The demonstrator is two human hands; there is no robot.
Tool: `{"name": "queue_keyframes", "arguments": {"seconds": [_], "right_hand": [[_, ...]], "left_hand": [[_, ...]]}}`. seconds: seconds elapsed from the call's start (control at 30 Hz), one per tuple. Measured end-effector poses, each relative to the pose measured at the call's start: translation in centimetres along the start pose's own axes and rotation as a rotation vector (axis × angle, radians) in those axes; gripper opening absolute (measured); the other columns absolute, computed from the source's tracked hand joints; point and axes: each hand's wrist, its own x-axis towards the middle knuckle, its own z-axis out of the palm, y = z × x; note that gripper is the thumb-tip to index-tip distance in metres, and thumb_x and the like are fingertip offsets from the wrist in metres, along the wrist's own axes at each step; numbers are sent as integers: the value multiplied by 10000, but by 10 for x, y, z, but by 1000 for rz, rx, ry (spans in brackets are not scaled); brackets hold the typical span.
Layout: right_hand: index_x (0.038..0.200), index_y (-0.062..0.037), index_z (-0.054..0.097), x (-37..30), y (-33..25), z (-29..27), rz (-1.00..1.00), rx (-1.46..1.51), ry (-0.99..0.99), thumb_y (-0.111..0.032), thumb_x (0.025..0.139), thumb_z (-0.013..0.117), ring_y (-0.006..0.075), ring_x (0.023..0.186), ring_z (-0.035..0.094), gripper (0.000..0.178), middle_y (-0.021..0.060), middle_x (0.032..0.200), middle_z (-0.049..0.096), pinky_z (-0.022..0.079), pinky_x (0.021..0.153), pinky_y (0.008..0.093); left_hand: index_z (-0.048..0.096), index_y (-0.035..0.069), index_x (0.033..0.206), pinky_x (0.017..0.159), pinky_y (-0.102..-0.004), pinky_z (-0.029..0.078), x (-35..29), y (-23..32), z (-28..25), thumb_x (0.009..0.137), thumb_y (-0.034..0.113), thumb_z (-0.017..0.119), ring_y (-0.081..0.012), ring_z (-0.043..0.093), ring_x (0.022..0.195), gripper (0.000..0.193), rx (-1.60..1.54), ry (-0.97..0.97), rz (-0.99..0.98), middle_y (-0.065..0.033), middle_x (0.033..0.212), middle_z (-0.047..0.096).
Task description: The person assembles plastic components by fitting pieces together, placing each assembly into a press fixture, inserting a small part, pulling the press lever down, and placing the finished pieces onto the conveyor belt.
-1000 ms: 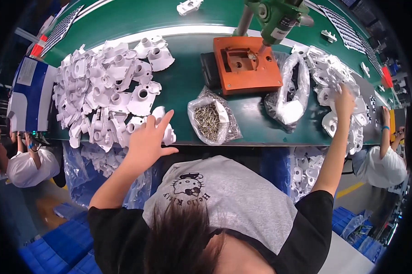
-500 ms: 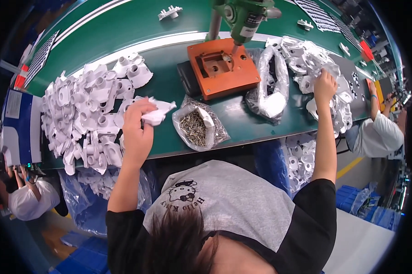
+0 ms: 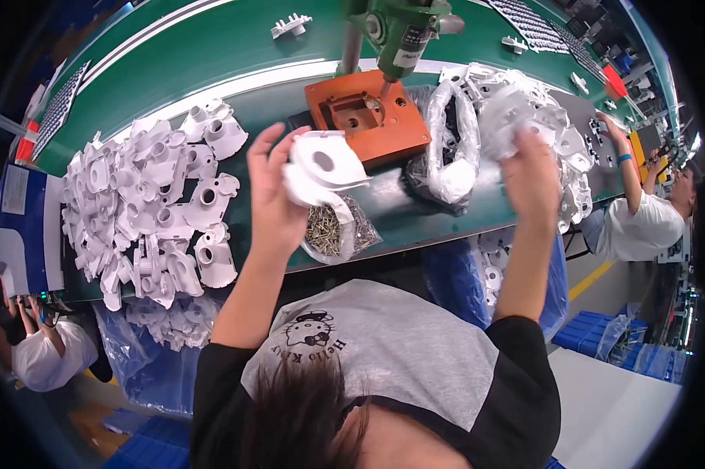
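Note:
My left hand (image 3: 270, 199) grips a white plastic part with a round hole (image 3: 341, 150), raised above an open plastic bag of screws (image 3: 323, 232). Just beyond that part stands an orange fixture block (image 3: 399, 133), with the green press (image 3: 403, 35) over it. On the right my right hand (image 3: 535, 178) is smeared by motion. A blurred white plastic part (image 3: 507, 121) appears held at its fingertips, in front of the right-hand pile of white parts (image 3: 573, 148). A second clear bag (image 3: 454, 181) with dark small pieces lies between the fixture and this hand.
A large heap of white tubular parts (image 3: 126, 191) covers the bench on the left. Bags of white parts (image 3: 169, 320) hang below the bench edge. Loose white parts (image 3: 291, 26) lie on the green belt. A co-worker (image 3: 642, 223) reaches in at the far right.
My left hand has moved right with its white part, which now shows its round hole. My right hand has drawn back leftward from the right pile, a blurred white part at its fingers.

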Motion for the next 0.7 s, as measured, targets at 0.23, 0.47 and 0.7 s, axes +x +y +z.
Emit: {"name": "queue_keyframes", "arguments": {"seconds": [0.23, 0.47, 0.7], "right_hand": [[1090, 33, 547, -50, 42, 92, 406, 423, -361, -91, 900, 555, 118, 948, 573, 228, 70, 1035, 601, 458, 856, 254], [999, 13, 565, -50, 60, 84, 398, 353, -442, -104, 908, 552, 94, 922, 570, 149, 44, 1005, 595, 452, 811, 223], [1238, -35, 413, -48, 69, 90, 360, 511, -241, -71, 883, 566, 125, 834, 602, 388, 85, 954, 602, 496, 675, 245]], "left_hand": [[545, -47, 1044, 896, -289, 437, -7, -25, 9, 893, 91, 560, -153, 544, 1042, 205, 112, -227, -50, -101, 1195, 497], [512, -23, 1086, 850, -291, 466, -10, -33, 4, 911, 135, 548, -139, 551, 1001, 238, 1, -124, -206, -80, 1138, 524], [430, 55, 1199, 1016, -348, 345, -13, -54, -4, 900, 133, 549, -163, 482, 1120, 331, -232, 49, -218, -74, 1227, 501]]}}
